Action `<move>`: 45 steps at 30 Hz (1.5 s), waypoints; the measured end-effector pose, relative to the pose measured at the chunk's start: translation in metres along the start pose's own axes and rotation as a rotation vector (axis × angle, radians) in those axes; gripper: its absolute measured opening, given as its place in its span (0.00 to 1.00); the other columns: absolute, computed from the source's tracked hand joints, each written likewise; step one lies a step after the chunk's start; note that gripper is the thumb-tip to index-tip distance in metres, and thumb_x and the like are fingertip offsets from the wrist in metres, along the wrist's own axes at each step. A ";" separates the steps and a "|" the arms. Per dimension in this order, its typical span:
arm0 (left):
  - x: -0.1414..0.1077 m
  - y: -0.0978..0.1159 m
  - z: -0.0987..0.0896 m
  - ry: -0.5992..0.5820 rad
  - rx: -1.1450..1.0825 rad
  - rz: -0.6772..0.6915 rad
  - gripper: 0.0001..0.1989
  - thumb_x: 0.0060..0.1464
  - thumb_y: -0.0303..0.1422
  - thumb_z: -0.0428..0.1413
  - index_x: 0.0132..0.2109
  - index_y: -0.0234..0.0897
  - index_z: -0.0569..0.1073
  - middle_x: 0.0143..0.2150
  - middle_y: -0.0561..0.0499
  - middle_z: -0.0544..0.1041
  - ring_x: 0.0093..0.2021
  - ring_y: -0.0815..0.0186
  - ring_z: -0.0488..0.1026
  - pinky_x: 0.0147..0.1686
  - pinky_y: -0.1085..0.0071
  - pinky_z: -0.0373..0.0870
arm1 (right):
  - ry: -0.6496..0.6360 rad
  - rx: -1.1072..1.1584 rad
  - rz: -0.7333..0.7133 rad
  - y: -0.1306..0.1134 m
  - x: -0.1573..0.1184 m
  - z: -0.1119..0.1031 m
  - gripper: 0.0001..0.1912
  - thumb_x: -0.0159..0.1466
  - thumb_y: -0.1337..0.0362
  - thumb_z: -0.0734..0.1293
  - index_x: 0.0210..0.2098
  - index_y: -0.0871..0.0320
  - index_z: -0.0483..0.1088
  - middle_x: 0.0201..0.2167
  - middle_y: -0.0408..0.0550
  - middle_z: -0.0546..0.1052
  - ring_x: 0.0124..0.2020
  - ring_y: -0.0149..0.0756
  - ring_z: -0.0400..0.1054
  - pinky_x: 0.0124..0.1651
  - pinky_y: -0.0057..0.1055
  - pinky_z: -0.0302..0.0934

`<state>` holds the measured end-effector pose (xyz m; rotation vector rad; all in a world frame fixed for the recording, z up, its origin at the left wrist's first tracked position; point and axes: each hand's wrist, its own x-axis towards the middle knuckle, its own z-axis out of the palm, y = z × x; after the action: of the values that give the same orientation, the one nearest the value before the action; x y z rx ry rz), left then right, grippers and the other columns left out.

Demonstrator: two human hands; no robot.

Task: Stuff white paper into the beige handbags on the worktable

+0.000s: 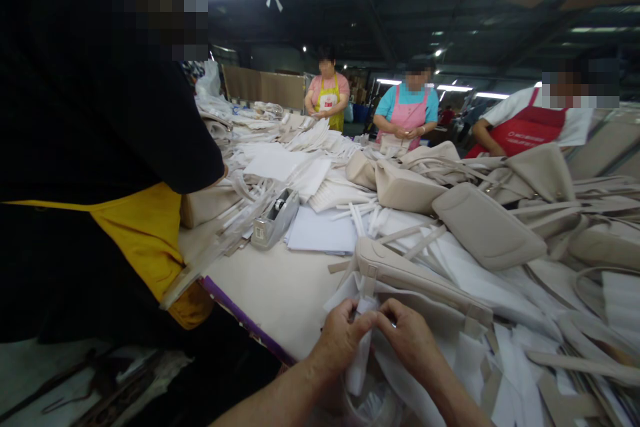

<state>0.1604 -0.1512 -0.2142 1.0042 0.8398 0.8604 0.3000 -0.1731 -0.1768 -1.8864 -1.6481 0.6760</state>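
Both hands meet at the near side of a beige handbag [420,270], which lies tilted on the table. My left hand [343,337] is closed around a white wrapping strip [367,307] that covers part of the bag's strap. Thumb and fingers of my right hand [410,337] are pinched together at the same strip, touching the left thumb. The fingertips partly hide what lies between them. Around the bag hangs a white foam sheet [400,373], and the lower part of the strap runs beneath my hands.
A tape dispenser [275,220] stands beside a stack of white paper [323,230]. Beige bags [490,227] and white foam sheets pile up on the right. Close on the left stands a person in a yellow apron [140,233]; several others work across the table.
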 end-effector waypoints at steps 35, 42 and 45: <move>-0.005 0.012 0.014 0.131 0.222 -0.021 0.17 0.55 0.45 0.50 0.36 0.33 0.68 0.21 0.57 0.68 0.18 0.71 0.67 0.19 0.77 0.64 | 0.344 -0.222 -0.475 0.041 0.001 0.032 0.18 0.61 0.73 0.55 0.50 0.62 0.65 0.35 0.55 0.74 0.37 0.42 0.67 0.41 0.36 0.59; -0.012 0.008 0.013 0.203 0.420 0.177 0.17 0.55 0.43 0.49 0.41 0.34 0.72 0.36 0.48 0.76 0.38 0.62 0.73 0.36 0.70 0.71 | 0.467 -0.500 -0.983 0.034 0.010 0.012 0.19 0.65 0.66 0.59 0.55 0.49 0.61 0.53 0.49 0.67 0.55 0.41 0.57 0.56 0.42 0.48; -0.013 0.010 0.009 0.166 0.437 0.097 0.19 0.55 0.43 0.48 0.45 0.33 0.71 0.35 0.47 0.77 0.32 0.61 0.74 0.30 0.68 0.72 | 0.511 -0.602 -1.181 0.033 0.021 0.008 0.15 0.66 0.65 0.58 0.52 0.53 0.64 0.58 0.46 0.64 0.61 0.38 0.50 0.61 0.42 0.42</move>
<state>0.1604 -0.1630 -0.1997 1.3763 1.1597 0.8695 0.3207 -0.1554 -0.2052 -0.8873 -2.2641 -0.7718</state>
